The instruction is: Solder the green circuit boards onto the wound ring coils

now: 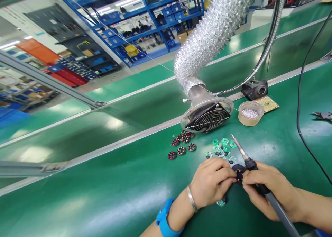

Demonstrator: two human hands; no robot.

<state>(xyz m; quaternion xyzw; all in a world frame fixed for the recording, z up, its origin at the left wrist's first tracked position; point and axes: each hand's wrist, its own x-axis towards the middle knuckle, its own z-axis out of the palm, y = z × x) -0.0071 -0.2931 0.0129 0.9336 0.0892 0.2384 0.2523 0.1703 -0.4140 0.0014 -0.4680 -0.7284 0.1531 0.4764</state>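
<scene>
My left hand [212,181] is closed, its thumb and fingertips pinching the left side of a small motor stator [239,175] with dark and copper-coloured parts. A black round piece sits just behind it. My right hand [275,188] holds a soldering iron [242,152], its tip pointing up and away to the left. The thumb and index finger of that hand also meet the stator's right side. Beyond my fingers lies a cluster of small green circuit boards [225,147]. Another green board [221,202] is partly hidden below my left hand.
Several copper-wound stators [181,150] lie left of the boards. A fume extractor hood [207,116] on a silver duct [204,43] hangs over the green bench [103,195]. Behind are a round tub [250,114] and a soldering stand [255,89]. A black cable [301,91] and pliers [323,116] are at right.
</scene>
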